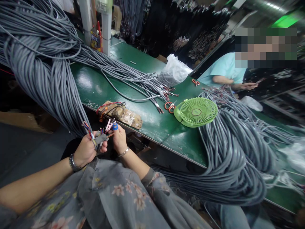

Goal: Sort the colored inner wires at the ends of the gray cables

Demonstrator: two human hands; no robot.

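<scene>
My left hand [87,149] is closed round the end of a grey cable [101,139] whose coloured inner wires stick out beyond the fingers. My right hand [119,138] is pinched at those wire ends; a blue cover sits on one fingertip, and a small pinkish tool [109,124] shows between the fingers. Both hands are held just below the near edge of the green table [100,86]. A thick bundle of grey cables [54,79] hangs down from the upper left to my left hand.
On the table lie loose grey cables [143,84], orange-handled scissors [169,106], a green fan [196,112], a clear plastic bag [175,71] and a taped block with red wire [119,113]. Another big cable coil [238,152] drapes at the right. A person in light blue [226,71] sits across.
</scene>
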